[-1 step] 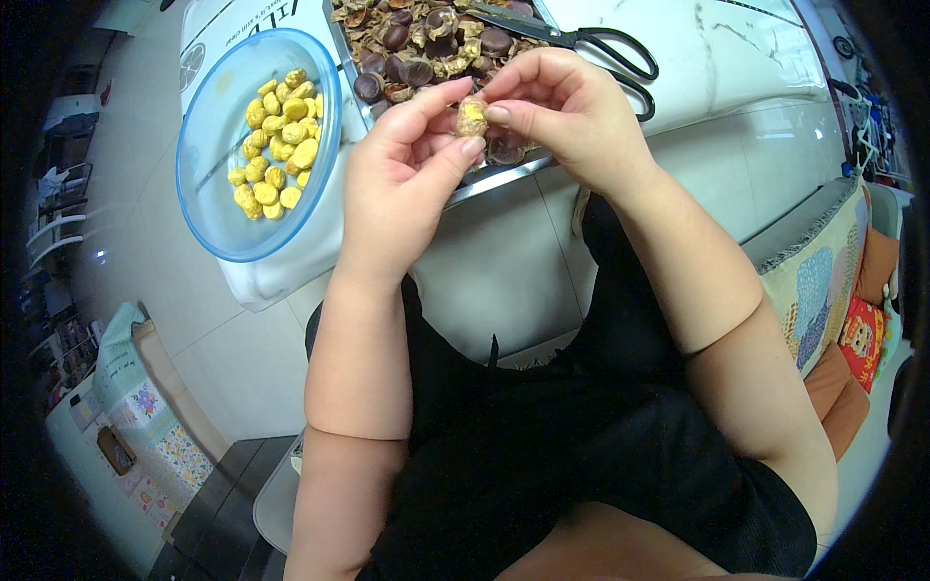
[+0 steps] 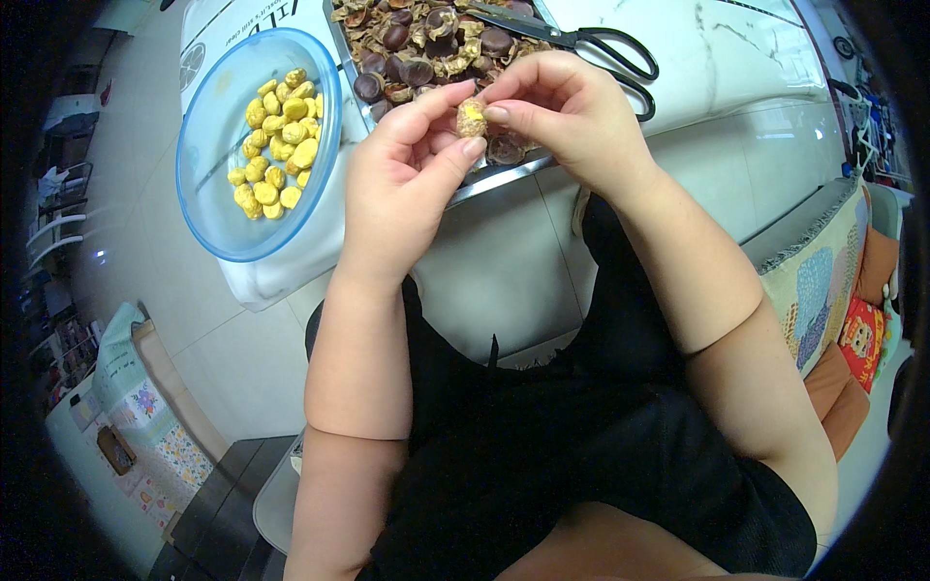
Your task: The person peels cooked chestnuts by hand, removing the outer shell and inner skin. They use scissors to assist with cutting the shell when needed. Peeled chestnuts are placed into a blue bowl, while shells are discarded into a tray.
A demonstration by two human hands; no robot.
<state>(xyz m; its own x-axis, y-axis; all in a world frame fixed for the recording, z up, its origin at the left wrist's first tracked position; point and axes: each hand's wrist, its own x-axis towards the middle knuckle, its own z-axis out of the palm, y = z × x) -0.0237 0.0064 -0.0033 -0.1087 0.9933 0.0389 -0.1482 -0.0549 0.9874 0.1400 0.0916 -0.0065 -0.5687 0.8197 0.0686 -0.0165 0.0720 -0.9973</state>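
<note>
Between my two hands, over the near edge of a metal tray (image 2: 504, 181), is a chestnut (image 2: 472, 120) with brownish inner skin around a bare yellow patch. My left hand (image 2: 412, 160) grips it with thumb and fingers from the left and below. From the right, the thumb of my right hand (image 2: 572, 111) presses on its upper side, the index finger curled close behind. Whole brown chestnuts (image 2: 417, 72) and torn shells (image 2: 446, 21) fill the tray beyond my fingers. To the left, a clear blue-rimmed bowl (image 2: 199, 184) contains several peeled yellow chestnuts (image 2: 281, 150).
Black-handled scissors (image 2: 620, 48) lie across the tray's right edge, blades over the shells. A white marbled cover (image 2: 717, 58) spreads over the table. Below the table edge are my legs and a tiled floor (image 2: 232, 378). A sofa with cushions (image 2: 838, 382) stands at far right.
</note>
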